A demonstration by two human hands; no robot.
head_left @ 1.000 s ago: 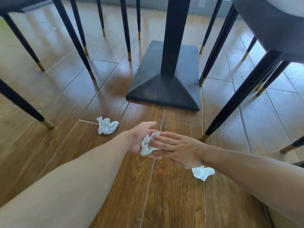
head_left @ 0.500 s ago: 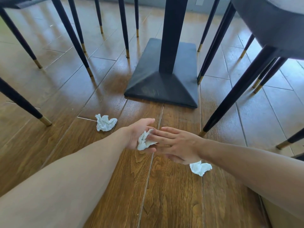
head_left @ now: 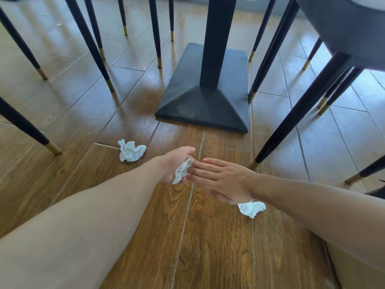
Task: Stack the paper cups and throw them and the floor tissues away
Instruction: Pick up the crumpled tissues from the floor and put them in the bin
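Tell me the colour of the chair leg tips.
Gold, capping dark chair legs; clearest in the head view.

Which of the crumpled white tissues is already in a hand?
The crumpled white tissue pinched in the left hand; the two others lie loose on the wooden floor.

A single head-worn wide-angle view looks forward and steeply down at the wooden floor from low and close (straight lines bow toward the frame edges). Both forearms enter from the bottom corners, and the table base sits upper centre, chair legs fanning across the top.
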